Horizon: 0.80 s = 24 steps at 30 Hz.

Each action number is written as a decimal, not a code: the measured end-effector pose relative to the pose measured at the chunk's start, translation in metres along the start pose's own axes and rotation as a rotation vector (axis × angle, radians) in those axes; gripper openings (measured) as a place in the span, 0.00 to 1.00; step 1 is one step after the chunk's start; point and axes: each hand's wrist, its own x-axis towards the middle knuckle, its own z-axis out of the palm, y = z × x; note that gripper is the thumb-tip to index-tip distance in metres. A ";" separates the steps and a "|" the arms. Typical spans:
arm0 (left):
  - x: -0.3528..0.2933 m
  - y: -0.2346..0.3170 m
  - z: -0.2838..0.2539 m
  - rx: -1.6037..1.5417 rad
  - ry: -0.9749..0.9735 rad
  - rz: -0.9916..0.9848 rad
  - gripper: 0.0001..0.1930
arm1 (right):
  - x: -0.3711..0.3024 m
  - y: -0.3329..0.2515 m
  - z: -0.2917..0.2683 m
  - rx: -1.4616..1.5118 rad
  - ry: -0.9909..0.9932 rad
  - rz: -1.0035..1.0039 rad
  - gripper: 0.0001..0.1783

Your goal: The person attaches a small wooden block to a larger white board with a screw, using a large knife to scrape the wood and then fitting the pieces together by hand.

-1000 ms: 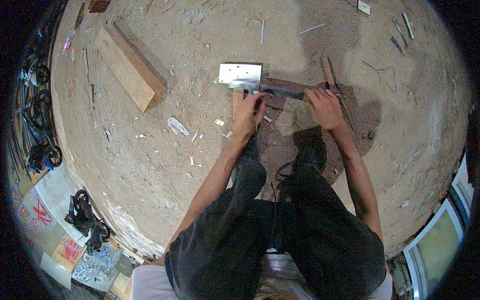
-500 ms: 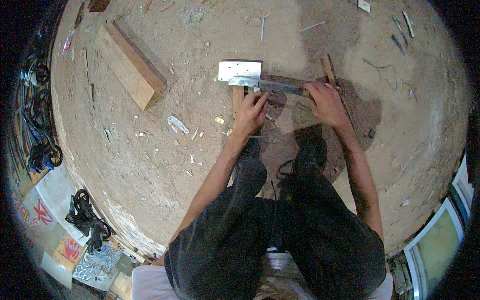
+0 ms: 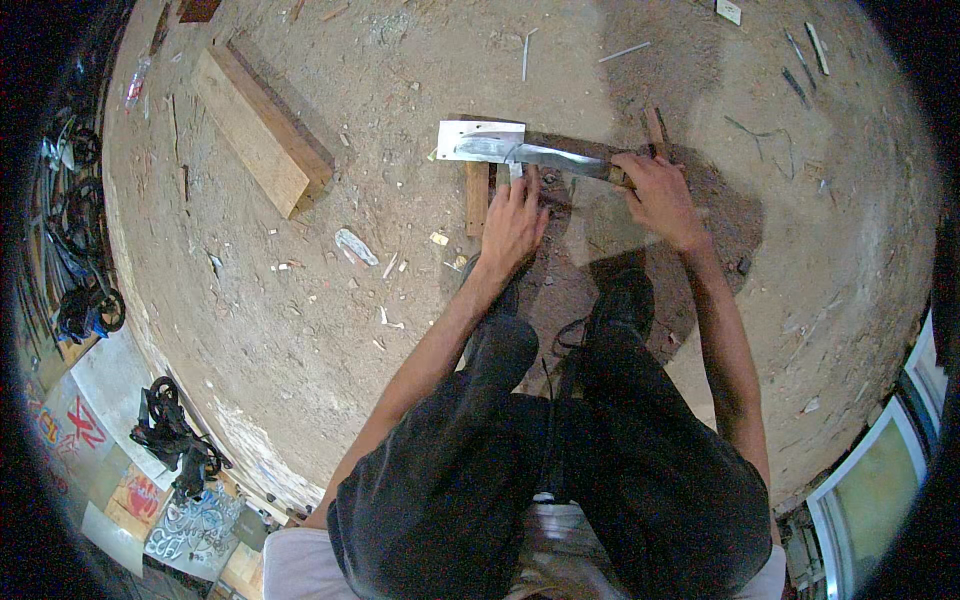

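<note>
A large knife [image 3: 565,160] with a long, shiny, slightly curved blade and a wooden handle is in my right hand [image 3: 662,197], whose fingers wrap the handle. The blade points left, and its far part overlaps a white plate [image 3: 447,140] with small dark holes. Beneath the plate's near edge a wooden block [image 3: 478,200] sits on the ground. My left hand [image 3: 513,225] is just below the blade, beside the block. Its fingers reach forward onto a small pale strip [image 3: 516,170] at the blade's lower edge; what the fingertips grip is partly hidden.
A thick wooden beam [image 3: 255,130] lies at the far left. A flattened pale scrap [image 3: 355,247] and other litter are strewn over the dirt floor. A narrow wood piece [image 3: 656,132] lies beyond my right hand. My shoes and dark-trousered knees are close below my hands.
The knife has turned, so more of its shiny blade shows, and its far part lies slightly higher over the plate. My left fingers have straightened forward. My right hand has shifted slightly right.
</note>
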 end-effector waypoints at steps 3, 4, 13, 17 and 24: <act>0.000 -0.001 0.000 0.021 0.013 0.004 0.32 | 0.002 0.008 0.006 -0.057 0.040 -0.045 0.22; 0.001 -0.001 0.000 0.021 0.014 0.003 0.32 | 0.003 0.010 0.009 -0.078 0.054 -0.055 0.22; -0.002 -0.005 -0.014 -0.216 0.112 -0.008 0.26 | 0.000 0.007 -0.001 0.010 0.000 -0.048 0.24; -0.016 -0.008 -0.027 -0.306 0.210 -0.234 0.22 | -0.007 0.008 0.002 0.045 -0.084 -0.059 0.24; -0.013 -0.010 -0.048 -0.415 0.173 -0.602 0.24 | -0.013 0.008 0.013 -0.008 -0.071 -0.101 0.22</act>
